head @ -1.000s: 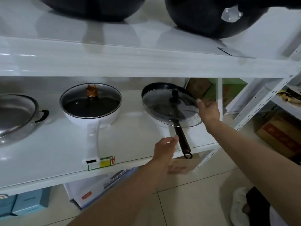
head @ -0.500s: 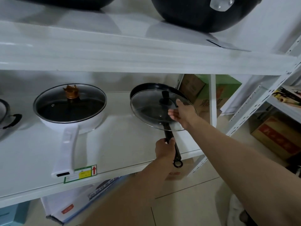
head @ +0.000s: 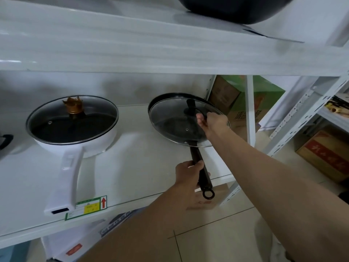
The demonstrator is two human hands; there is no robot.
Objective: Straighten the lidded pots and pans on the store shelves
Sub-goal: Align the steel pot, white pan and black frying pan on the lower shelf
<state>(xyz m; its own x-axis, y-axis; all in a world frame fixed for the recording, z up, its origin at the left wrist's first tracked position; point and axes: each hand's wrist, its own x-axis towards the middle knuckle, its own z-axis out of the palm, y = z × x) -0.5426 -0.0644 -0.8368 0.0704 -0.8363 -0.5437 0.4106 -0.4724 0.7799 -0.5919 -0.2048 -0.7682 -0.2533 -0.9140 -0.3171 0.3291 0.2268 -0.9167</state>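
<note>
A black frying pan (head: 162,98) stands at the right end of the white middle shelf (head: 132,167), its glass lid (head: 170,121) sitting skewed toward me over the rim. My left hand (head: 188,173) is closed around the pan's long black handle (head: 196,154) near the shelf's front edge. My right hand (head: 211,121) pinches the lid's black handle (head: 189,107) at its centre. To the left sits a white pan (head: 75,146) with a glass lid (head: 71,120) and a gold knob, its white handle pointing toward me.
A dark wok (head: 236,10) rests on the upper shelf above. A green and brown carton (head: 238,99) stands behind the right upright. Cardboard boxes (head: 324,154) sit on the floor at right. A price label (head: 86,207) is on the shelf edge.
My left hand went from hovering near the black pan's handle to gripping it. My right hand moved from the lid's right rim to its centre handle. The view shifted right.
</note>
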